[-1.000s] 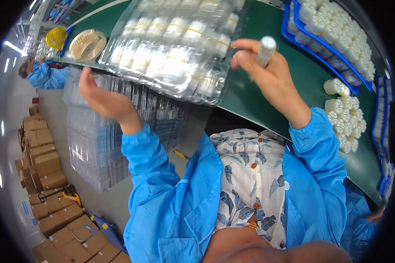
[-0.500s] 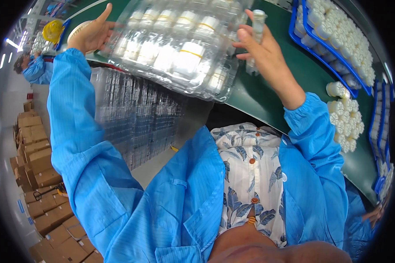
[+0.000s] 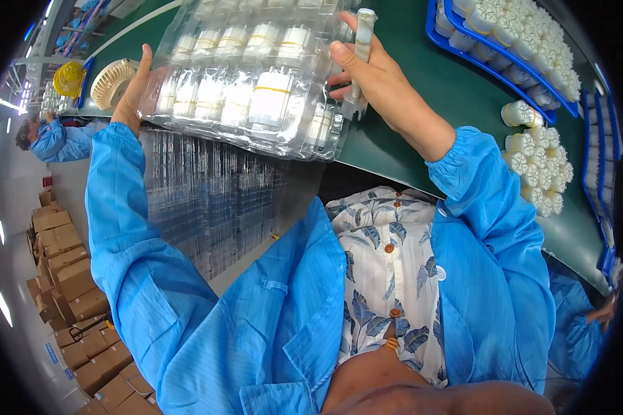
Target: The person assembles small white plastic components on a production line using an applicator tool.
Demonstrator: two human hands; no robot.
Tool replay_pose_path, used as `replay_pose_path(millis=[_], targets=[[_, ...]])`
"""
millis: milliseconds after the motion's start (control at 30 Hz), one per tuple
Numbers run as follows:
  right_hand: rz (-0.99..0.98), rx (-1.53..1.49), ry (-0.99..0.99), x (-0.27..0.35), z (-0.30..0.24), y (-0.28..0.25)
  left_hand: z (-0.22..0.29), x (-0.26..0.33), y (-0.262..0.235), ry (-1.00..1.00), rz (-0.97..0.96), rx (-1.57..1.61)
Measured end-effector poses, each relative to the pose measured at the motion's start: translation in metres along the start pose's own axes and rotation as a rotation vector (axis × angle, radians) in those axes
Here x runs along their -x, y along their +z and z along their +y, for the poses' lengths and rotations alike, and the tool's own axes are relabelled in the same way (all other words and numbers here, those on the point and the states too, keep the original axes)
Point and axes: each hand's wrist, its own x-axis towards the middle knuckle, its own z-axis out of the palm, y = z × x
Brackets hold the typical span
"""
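Sleeves and shirt: we are looking down past our own blue smock sleeves (image 3: 152, 277) and a leaf-print shirt (image 3: 387, 277), which are filling the lower half of the view.
Clear stack: just beyond our left sleeve, a tall stack of empty clear trays (image 3: 214, 194) is standing beside the table, partly blocking the floor behind it.
Cartons: brown cardboard cartons (image 3: 62, 249) are lying stacked on the floor to the far left.
Left hand: our left hand (image 3: 133, 93) is gripping the left edge of the blister tray (image 3: 249, 76), thumb pressing on top; the fingers underneath are hidden, so we are reading the grip as clamped on the tray.
Blister tray: it is resting at the near edge of the green table (image 3: 422, 83), tilted slightly; it is transparent and crinkled, with rows of white cylindrical filters with yellow bands sitting in its pockets.
Right hand: our right hand (image 3: 377, 79) is closing around a slim clear tube (image 3: 362, 52) with a white cap, held upright just beside the tray's right edge.
Loose filters: white pleated filter cartridges (image 3: 536, 173) are clustering on the table to the right, well apart from the tray.
Blue crates: blue crates (image 3: 512, 41) full of the same cartridges are sitting farther back.
Far side: a cream fan-like disc (image 3: 111, 81) and a yellow one (image 3: 68, 77) are lying beyond our left hand; another worker in blue (image 3: 52, 138) is bending at the far left.
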Motion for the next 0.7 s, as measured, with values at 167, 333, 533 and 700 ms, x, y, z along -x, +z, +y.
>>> replay_pose_path(millis=[167, 333, 533, 700], targets=[[0.124, -0.136, -0.016, 0.003, -0.001, 0.004, 0.011, 0.016, 0.008, 0.056, 0.029, -0.053], [0.066, -0.203, 0.095, -0.007, -0.007, -0.003, 0.012, 0.033, 0.050, 0.143, 0.097, -0.074], [-0.026, -0.299, 0.048, -0.005, -0.023, -0.011, 0.018, 0.038, 0.064, 0.185, 0.012, -0.039], [0.096, -0.054, 0.041, 0.008, -0.012, -0.020, -0.011, 0.012, 0.050, 0.197, 0.040, -0.073]])
